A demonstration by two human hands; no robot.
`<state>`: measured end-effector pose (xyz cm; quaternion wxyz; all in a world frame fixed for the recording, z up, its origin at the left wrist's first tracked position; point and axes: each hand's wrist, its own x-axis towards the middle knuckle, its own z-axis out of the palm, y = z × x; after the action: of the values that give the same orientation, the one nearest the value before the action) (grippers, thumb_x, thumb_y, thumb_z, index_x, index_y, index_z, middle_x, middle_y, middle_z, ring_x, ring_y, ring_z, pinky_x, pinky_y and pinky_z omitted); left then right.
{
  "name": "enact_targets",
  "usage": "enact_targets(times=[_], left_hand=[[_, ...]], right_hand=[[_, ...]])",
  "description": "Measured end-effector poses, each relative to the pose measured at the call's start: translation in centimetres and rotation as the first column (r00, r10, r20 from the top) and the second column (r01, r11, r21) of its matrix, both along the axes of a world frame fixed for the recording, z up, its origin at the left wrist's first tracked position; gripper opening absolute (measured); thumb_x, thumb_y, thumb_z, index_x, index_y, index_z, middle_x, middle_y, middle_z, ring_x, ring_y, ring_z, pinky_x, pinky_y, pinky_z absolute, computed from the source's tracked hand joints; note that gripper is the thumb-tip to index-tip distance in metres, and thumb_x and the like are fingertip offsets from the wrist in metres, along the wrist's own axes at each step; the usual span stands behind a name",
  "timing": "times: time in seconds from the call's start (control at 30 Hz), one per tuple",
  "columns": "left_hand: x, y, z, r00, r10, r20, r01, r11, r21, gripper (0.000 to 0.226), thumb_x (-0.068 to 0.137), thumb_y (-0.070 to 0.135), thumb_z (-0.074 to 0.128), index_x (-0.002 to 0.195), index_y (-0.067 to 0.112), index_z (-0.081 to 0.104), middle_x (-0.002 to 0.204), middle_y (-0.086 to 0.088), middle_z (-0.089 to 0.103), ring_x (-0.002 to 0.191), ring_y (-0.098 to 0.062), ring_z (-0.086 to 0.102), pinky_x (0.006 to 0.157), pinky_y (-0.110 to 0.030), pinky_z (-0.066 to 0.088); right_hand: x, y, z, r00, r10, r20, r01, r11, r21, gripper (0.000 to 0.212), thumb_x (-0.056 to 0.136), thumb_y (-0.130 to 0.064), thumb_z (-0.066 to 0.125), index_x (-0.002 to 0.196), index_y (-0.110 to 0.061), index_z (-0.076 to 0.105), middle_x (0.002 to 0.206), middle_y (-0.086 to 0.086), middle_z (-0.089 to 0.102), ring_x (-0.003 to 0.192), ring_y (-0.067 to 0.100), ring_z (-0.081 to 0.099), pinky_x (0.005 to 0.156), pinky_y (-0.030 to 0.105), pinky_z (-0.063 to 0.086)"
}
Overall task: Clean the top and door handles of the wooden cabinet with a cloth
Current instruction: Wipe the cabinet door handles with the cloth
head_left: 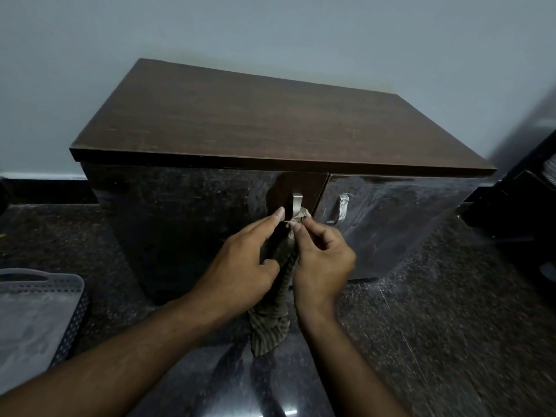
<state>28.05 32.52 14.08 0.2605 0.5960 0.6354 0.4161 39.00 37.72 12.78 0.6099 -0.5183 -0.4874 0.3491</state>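
Note:
A dark wooden cabinet (255, 124) stands against the wall, with two glossy doors below its flat top. The left door's metal handle (296, 203) is partly wrapped at its lower end by a striped brown cloth (276, 296), which hangs down between my hands. My right hand (323, 260) pinches the cloth's top against the handle. My left hand (240, 263) holds the cloth lower down with its thumb, its index finger stretched out beside the handle. The right door's handle (341, 209) is bare.
A grey perforated plastic basket (63, 296) sits on the dark speckled floor at the left. A black object (523, 200) stands close to the cabinet's right side. The pale wall runs behind the cabinet.

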Motion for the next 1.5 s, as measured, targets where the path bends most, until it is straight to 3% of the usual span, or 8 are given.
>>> enact_targets(times=[0.23, 0.6, 0.8, 0.97, 1.1, 1.23, 1.37, 1.5], left_hand=[[-0.1, 0.1, -0.4, 1.000, -0.017, -0.004, 0.017, 1.000, 0.005, 0.084, 0.077, 0.001, 0.057, 0.150, 0.035, 0.032, 0.153, 0.018, 0.036, 0.137, 0.011, 0.029, 0.095, 0.007, 0.023], [-0.2, 0.0, -0.5, 1.000, 0.012, -0.003, -0.012, 1.000, -0.002, 0.082, 0.079, 0.002, 0.059, 0.150, 0.035, 0.031, 0.153, 0.017, 0.036, 0.136, 0.010, 0.030, 0.098, 0.001, 0.025], [-0.7, -0.1, -0.6, 1.000, -0.016, -0.011, 0.016, 1.000, -0.004, 0.084, 0.074, 0.009, 0.056, 0.150, 0.036, 0.031, 0.153, 0.019, 0.035, 0.137, 0.010, 0.030, 0.102, -0.001, 0.025], [-0.7, 0.1, -0.6, 1.000, -0.012, -0.006, 0.012, 1.000, 0.005, 0.083, 0.074, 0.010, 0.056, 0.149, 0.036, 0.032, 0.152, 0.021, 0.035, 0.136, 0.012, 0.030, 0.097, 0.005, 0.023], [-0.6, 0.1, -0.6, 0.999, -0.034, 0.021, 0.034, 0.999, -0.003, 0.083, 0.078, 0.005, 0.058, 0.150, 0.036, 0.030, 0.153, 0.018, 0.035, 0.138, 0.007, 0.031, 0.107, -0.011, 0.029], [-0.5, -0.1, -0.6, 0.999, -0.049, 0.017, 0.049, 0.999, 0.012, 0.081, 0.080, 0.007, 0.057, 0.150, 0.037, 0.029, 0.153, 0.020, 0.035, 0.138, 0.008, 0.030, 0.109, -0.014, 0.030], [-0.2, -0.3, 0.3, 0.997, -0.067, -0.029, 0.069, 0.991, 0.112, 0.073, 0.081, 0.007, 0.051, 0.148, 0.032, 0.036, 0.149, 0.020, 0.040, 0.127, 0.006, 0.046, 0.099, -0.002, 0.032], [0.7, 0.1, 1.4, 0.992, -0.048, -0.114, 0.074, 0.967, 0.243, 0.070, 0.080, 0.007, 0.048, 0.147, 0.026, 0.040, 0.145, 0.018, 0.042, 0.134, 0.011, 0.035, 0.107, -0.006, 0.026]], right_hand=[[-0.9, 1.9, 1.8, 0.941, -0.137, 0.309, -0.022, 0.887, 0.461, 0.014, 0.086, 0.003, 0.074, 0.099, 0.000, 0.075, 0.096, 0.008, 0.068, 0.085, 0.015, 0.067, 0.076, 0.025, 0.057], [-0.1, -0.5, -3.0, 0.812, -0.085, 0.578, -0.225, 0.867, 0.445, 0.033, 0.084, 0.015, 0.066, 0.113, 0.001, 0.073, 0.105, 0.018, 0.066, 0.097, 0.025, 0.065, 0.083, 0.025, 0.055], [-0.1, 1.5, 0.4, 0.901, -0.173, 0.397, -0.092, 0.819, 0.567, 0.013, 0.088, 0.005, 0.070, 0.100, 0.005, 0.076, 0.093, 0.013, 0.065, 0.085, 0.017, 0.063, 0.077, 0.018, 0.053], [0.4, 1.9, -1.1, 0.861, -0.188, 0.472, -0.140, 0.805, 0.577, 0.015, 0.090, 0.009, 0.065, 0.102, 0.007, 0.072, 0.100, 0.017, 0.064, 0.092, 0.026, 0.064, 0.078, 0.034, 0.057], [0.8, 0.7, -3.7, 0.843, -0.077, 0.533, -0.196, 0.878, 0.437, 0.018, 0.085, 0.014, 0.068, 0.098, 0.004, 0.075, 0.098, 0.012, 0.066, 0.089, 0.022, 0.066, 0.076, 0.033, 0.057], [1.1, 0.9, -1.9, 0.963, -0.063, 0.261, 0.000, 0.972, 0.234, 0.015, 0.084, 0.001, 0.075, 0.093, -0.011, 0.079, 0.088, 0.001, 0.069, 0.078, 0.014, 0.068, 0.073, 0.035, 0.059], [2.2, 2.0, 3.0, 0.989, -0.145, 0.011, 0.134, 0.941, 0.311, 0.027, 0.084, -0.001, 0.076, 0.106, -0.017, 0.075, 0.094, 0.005, 0.072, 0.081, 0.007, 0.069, 0.074, 0.019, 0.057], [1.2, 2.4, 4.6, 0.986, -0.152, 0.074, 0.111, 0.911, 0.396, 0.018, 0.084, -0.001, 0.075, 0.099, -0.010, 0.077, 0.096, 0.004, 0.071, 0.086, 0.003, 0.069, 0.076, 0.014, 0.055]])
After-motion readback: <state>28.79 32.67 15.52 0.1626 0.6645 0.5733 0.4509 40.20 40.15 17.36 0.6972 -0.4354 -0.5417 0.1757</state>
